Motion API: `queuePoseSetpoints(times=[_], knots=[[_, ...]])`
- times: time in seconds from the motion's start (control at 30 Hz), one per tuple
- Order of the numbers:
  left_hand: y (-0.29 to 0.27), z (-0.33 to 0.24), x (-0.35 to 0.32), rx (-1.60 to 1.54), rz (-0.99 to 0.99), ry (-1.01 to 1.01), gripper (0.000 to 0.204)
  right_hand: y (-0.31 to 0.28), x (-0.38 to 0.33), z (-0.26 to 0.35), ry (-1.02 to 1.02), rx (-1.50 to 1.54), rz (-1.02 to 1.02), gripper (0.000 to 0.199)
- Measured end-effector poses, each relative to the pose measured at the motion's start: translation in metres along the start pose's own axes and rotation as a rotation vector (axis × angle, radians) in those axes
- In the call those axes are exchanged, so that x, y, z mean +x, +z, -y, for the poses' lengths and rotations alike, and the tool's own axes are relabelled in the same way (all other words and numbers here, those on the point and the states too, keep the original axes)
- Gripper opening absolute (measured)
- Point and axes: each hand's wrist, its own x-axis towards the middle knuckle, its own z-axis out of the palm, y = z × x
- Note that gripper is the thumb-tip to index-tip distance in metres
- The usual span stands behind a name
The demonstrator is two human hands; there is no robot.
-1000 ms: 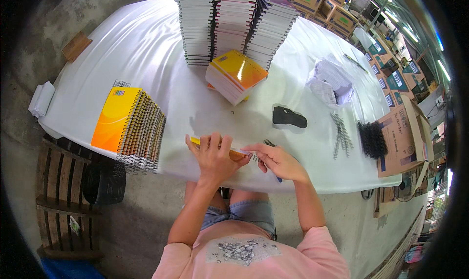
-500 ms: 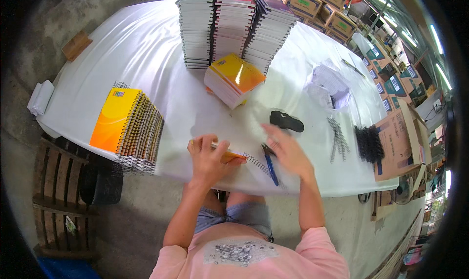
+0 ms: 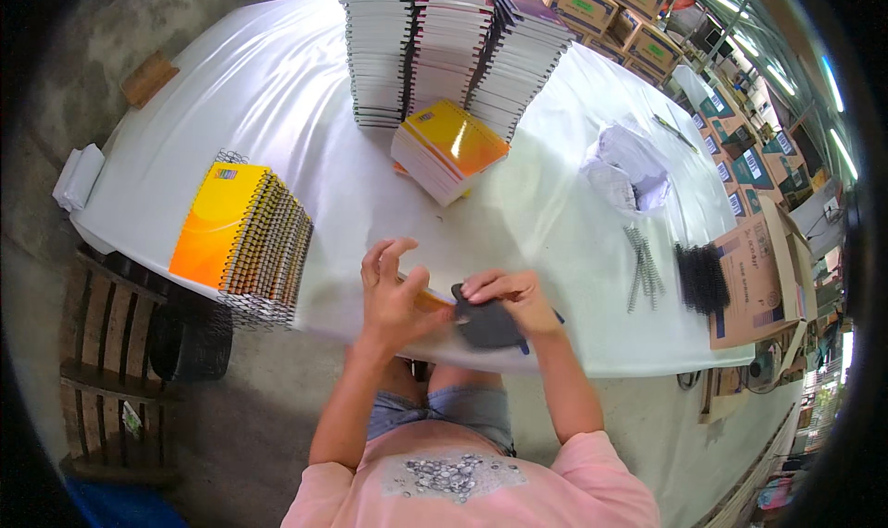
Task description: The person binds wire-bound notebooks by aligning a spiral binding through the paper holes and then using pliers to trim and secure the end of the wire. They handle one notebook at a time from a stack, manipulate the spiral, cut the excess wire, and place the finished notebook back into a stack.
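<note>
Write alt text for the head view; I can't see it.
A person's right grip holds a flat black piece close to a yellow-orange notebook in the left grip, at a white-covered table. A stack of spiral notebooks stands at left, black coils beside a cardboard box at right.

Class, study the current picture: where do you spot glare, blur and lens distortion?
In the head view, bright glare on the short yellow-orange notebook pile and a sheen across the white tablecloth; also in the head view, motion blur on the black pad in the right hand; head view again, fisheye bowing of the tablecloth's edges, with black corners.
</note>
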Motion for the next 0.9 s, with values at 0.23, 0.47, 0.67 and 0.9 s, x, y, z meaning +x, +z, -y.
queuePoseSetpoints(times=[0.23, 0.47, 0.67, 0.9], knots=[[0.001, 0.001, -0.001, 0.017, -0.002, -0.014, 0.056, 0.02, 0.004, 0.023, 0.125, 0.194, -0.071, 0.037], [0.004, 0.002, -0.002, -0.05, -0.022, 0.003, 0.057, 0.008, 0.008, 0.014, -0.215, 0.312, -0.025, 0.027], [0.002, 0.008, -0.005, -0.054, -0.004, 0.014, 0.054, 0.009, 0.011, 0.029, -0.119, 0.211, -0.06, 0.027], [0.0, 0.013, -0.001, -0.105, 0.062, -0.148, 0.051, 0.011, 0.02, 0.024, -0.067, 0.09, -0.163, 0.028]])
